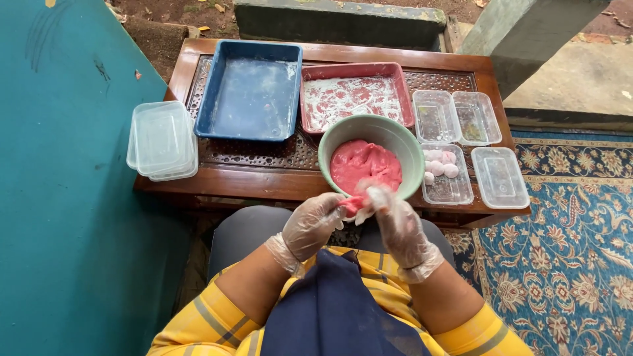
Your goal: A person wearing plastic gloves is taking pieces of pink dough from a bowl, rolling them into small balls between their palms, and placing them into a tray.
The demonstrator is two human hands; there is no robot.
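A pale green bowl point(399, 141) of pink dough point(364, 166) stands at the near edge of a low wooden table point(264, 178). Both my hands wear clear plastic gloves. My left hand point(312, 223) and my right hand point(395, 224) meet just below the bowl's rim, pinching a small piece of pink dough point(353, 205) between their fingers. Right of the bowl sits a clear container point(447, 173) with several pale pink dough balls point(440, 164) at its far end.
A blue tray point(252, 90) and a floured pink tray point(355, 95) lie behind the bowl. Three more clear containers point(500, 176) sit at the right, stacked lids point(162, 140) at the left edge. Teal mat on the left, patterned blue rug point(567, 250) on the right.
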